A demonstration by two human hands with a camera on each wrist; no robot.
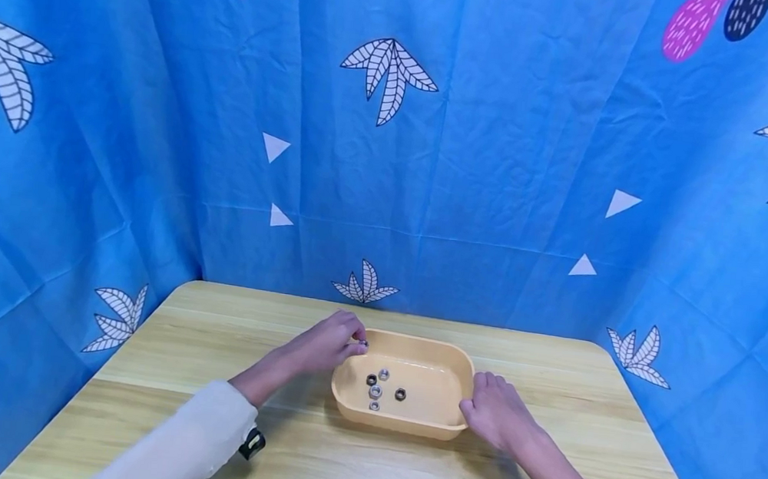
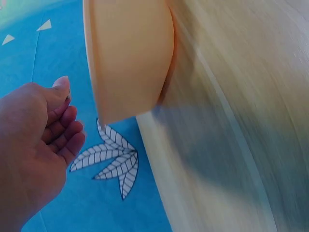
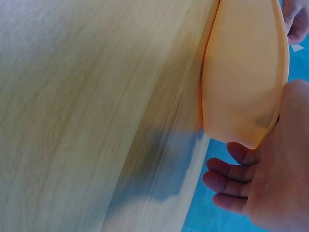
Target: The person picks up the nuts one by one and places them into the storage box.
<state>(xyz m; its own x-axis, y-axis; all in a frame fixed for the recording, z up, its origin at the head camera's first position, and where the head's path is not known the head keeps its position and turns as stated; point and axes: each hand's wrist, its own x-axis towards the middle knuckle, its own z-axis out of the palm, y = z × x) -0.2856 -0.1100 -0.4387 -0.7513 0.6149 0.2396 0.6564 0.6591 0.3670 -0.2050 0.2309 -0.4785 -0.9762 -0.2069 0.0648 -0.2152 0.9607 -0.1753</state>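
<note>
Left hand [image 1: 327, 344] pinches a small metal nut [image 1: 363, 342] at its fingertips, held over the far left rim of the yellow tray [image 1: 445, 429]. The left wrist view shows curled fingers [image 2: 67, 130] but hides the nut. Right hand [image 1: 494, 409] rests against the tray's right end, fingers loosely bent, thumb on the rim, gripping nothing firmly (right wrist view shows the fingers under the tray's wall). Five more nuts [image 1: 376, 391] lie inside the tray, seen only in the head view. Tray sits mid wooden table [image 1: 208, 331].

text: none readable | tray [image 1: 462, 370] — unmarked | curtain [image 1: 506, 128] — leaf and triangle prints only
</note>
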